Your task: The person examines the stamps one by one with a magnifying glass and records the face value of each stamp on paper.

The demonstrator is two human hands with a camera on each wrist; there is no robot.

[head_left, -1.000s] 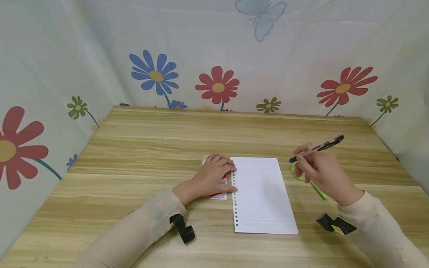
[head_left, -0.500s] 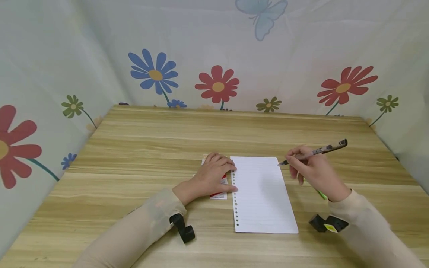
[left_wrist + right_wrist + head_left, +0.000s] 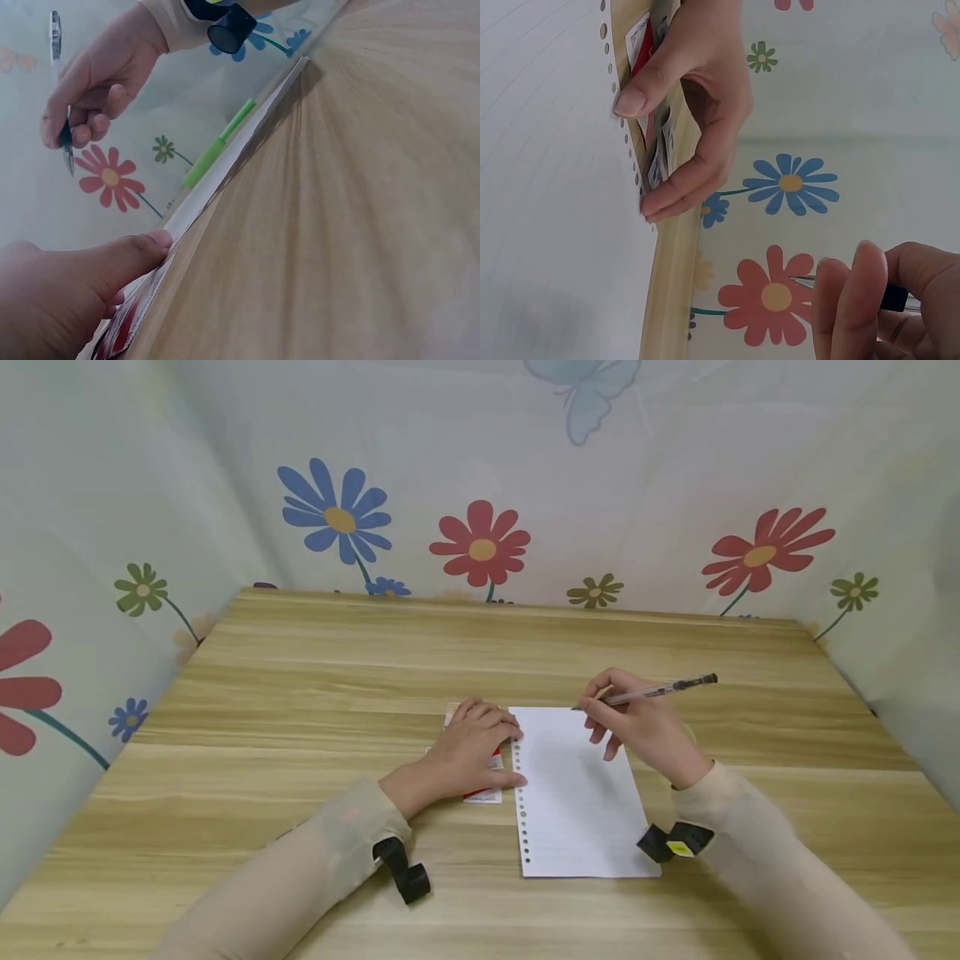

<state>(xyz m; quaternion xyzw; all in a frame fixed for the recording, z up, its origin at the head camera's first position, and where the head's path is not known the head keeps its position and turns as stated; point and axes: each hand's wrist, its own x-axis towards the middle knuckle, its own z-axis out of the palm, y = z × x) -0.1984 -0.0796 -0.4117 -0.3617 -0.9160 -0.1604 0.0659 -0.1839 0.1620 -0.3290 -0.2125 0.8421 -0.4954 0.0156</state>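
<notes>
A white sheet of lined, hole-punched paper lies on the wooden table. My left hand rests at its left edge, thumb and fingertips on the strip of holes. Under that palm are red-and-white printed cards, partly covered by the hand. My right hand pinches a clear-barrelled pen with black parts over the sheet's top edge. In the left wrist view the pen's tip points down. The right wrist view shows the left thumb pressing beside the holes.
A light-green slender item lies on the table beyond the paper in the left wrist view; the right hand mostly hides it in the head view. A flower-printed cloth encloses the table's back and sides. Each sleeve carries a black wrist camera.
My right hand has moved left with the pen, from beside the sheet's right edge to over its top. The left hand stays on the paper's edge. The head view has shifted slightly.
</notes>
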